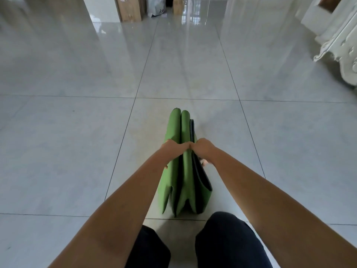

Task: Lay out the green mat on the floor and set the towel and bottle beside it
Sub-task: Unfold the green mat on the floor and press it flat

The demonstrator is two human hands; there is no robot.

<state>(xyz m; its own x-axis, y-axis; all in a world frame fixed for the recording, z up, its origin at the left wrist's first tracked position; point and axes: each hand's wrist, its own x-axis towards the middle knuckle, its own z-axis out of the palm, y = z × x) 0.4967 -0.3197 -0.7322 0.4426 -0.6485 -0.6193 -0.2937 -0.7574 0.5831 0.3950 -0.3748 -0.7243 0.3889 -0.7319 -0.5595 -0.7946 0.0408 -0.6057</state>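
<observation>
The green mat [180, 130] is folded in several layers and stands on its edge on the tiled floor, just ahead of my knees; a dark underside shows on its right flap. My left hand [172, 149] grips the top of the left folds. My right hand [204, 149] grips the top of the right folds, its fingertips showing below on the right side. The two hands touch at the thumbs. No towel or bottle is in view.
Glossy grey floor tiles [77, 142] stretch all around. A white ornate cabinet [342, 45] stands at the far right. Cardboard boxes [131, 8] and a bag [158, 6] sit at the far wall. My dark-trousered knees [228, 240] are at the bottom.
</observation>
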